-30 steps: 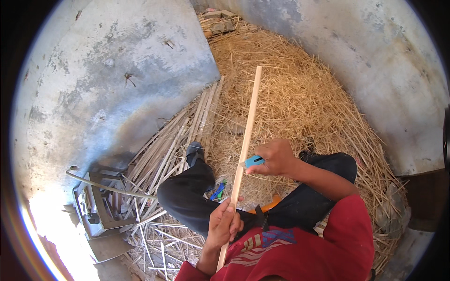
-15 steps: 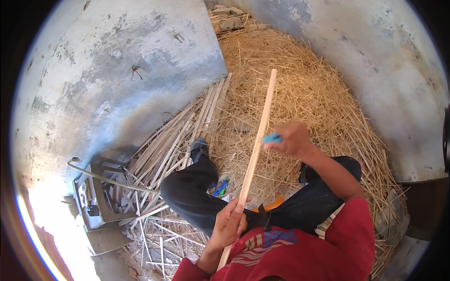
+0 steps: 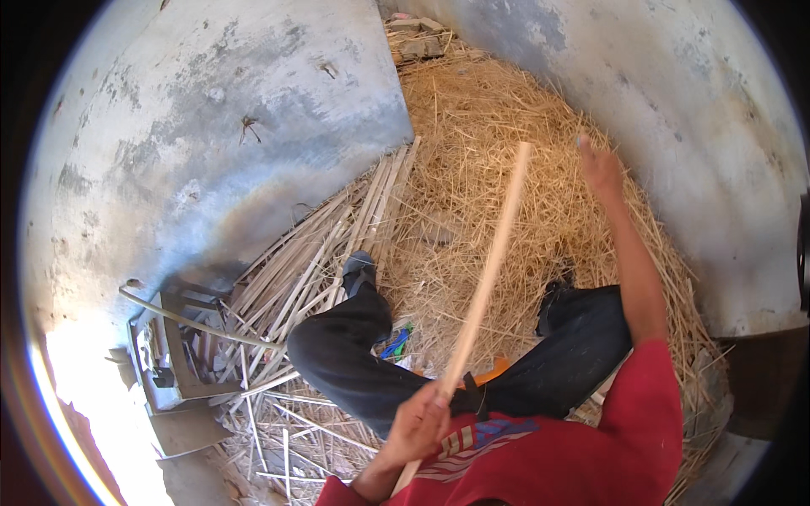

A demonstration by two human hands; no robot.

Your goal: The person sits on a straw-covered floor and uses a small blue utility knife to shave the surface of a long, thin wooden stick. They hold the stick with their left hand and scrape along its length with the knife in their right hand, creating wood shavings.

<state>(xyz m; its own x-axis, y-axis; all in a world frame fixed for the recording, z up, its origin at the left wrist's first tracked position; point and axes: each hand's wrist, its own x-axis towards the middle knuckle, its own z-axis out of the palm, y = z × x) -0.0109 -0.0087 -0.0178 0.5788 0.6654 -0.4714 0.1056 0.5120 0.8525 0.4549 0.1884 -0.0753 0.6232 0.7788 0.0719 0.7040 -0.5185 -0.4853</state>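
Left hand (image 3: pixel 419 424) gripped the wooden strip (image 3: pixel 483 295), its long axis slanting forward-right over the straw (image 3: pixel 472 110); right hand (image 3: pixel 602 174), near the straw's right edge, was blurred, hold indeterminable.

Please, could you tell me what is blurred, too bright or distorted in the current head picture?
In the head view, white glare washes out the lower left, with a rainbow-tinted flare at the rim; the bare right hand and the long, pale wooden strip look motion-blurred; the weathered grey-white wall at right seems bent by the fisheye lens.
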